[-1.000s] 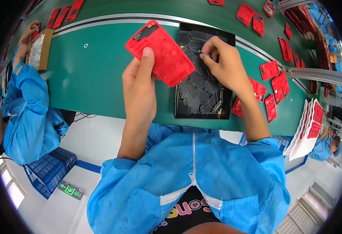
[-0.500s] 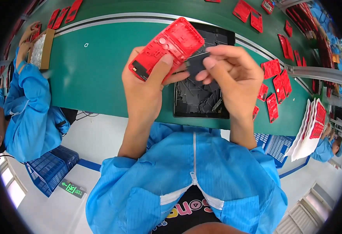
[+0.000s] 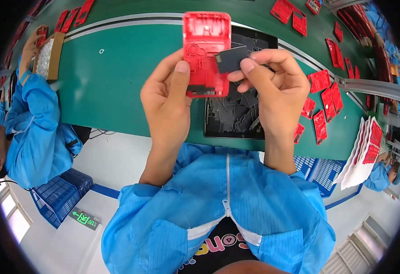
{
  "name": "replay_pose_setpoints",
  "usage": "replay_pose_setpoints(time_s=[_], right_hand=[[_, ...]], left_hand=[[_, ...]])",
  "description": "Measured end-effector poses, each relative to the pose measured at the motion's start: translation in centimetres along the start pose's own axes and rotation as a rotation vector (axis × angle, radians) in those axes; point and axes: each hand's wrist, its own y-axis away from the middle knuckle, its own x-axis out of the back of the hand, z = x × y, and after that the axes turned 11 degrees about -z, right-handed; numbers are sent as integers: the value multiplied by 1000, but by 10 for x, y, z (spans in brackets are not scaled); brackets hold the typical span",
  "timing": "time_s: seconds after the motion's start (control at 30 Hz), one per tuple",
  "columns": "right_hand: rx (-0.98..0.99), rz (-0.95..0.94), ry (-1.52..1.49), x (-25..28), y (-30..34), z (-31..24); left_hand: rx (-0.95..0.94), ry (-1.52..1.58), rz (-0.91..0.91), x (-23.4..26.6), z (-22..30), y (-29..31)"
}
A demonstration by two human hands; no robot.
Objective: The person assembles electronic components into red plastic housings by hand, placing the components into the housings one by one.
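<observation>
My left hand [image 3: 169, 98] grips a red plastic housing [image 3: 205, 48] by its left edge, thumb on the inner face. The housing stands nearly upright in view, its moulded ribs and round recess facing me, with a dark strip along the lower end. Between thumb and fingers, my right hand [image 3: 276, 82] pinches a thin dark grey rectangular sheet [image 3: 232, 59], which overlaps the housing's right edge in view; whether they touch I cannot tell. Below both hands lies a black tray [image 3: 211, 134] holding many similar dark pieces.
Several red housings [image 3: 330, 102] lie on the green table [image 3: 118, 86] to the right, others beyond the metal rail. A stack of white trays [image 3: 357, 150] stands at the right edge. At left, a co-worker in blue [image 3: 38, 123] reaches past a cardboard box [image 3: 56, 57]. Blue crates [image 3: 63, 196] sit below.
My left hand has turned the red housing from a slant to nearly upright. In my right hand the dark sheet has tilted up and now overlaps the housing's right edge.
</observation>
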Motion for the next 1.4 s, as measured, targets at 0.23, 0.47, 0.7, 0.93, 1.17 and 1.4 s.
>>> replay_pose_setpoints(time_s=[0.23, 0.47, 0.7, 0.93, 1.17, 1.4], right_hand=[[-119, 20, 6, -6, 7, 1], [-127, 38, 65, -4, 8, -2], [-123, 44, 76, -8, 11, -3], [-72, 88, 154, -12, 11, 0], [-55, 178, 79, -18, 17, 7], [-16, 141, 107, -17, 16, 8]], left_hand=[[-32, -66, -76, 6, -2, 5], [-41, -42, -89, 3, -1, 6], [-49, -49, -94, 2, -1, 8], [-48, -90, -93, 1, -4, 12], [-33, -23, -85, -7, -7, 13], [-93, 57, -141, -5, -7, 13]])
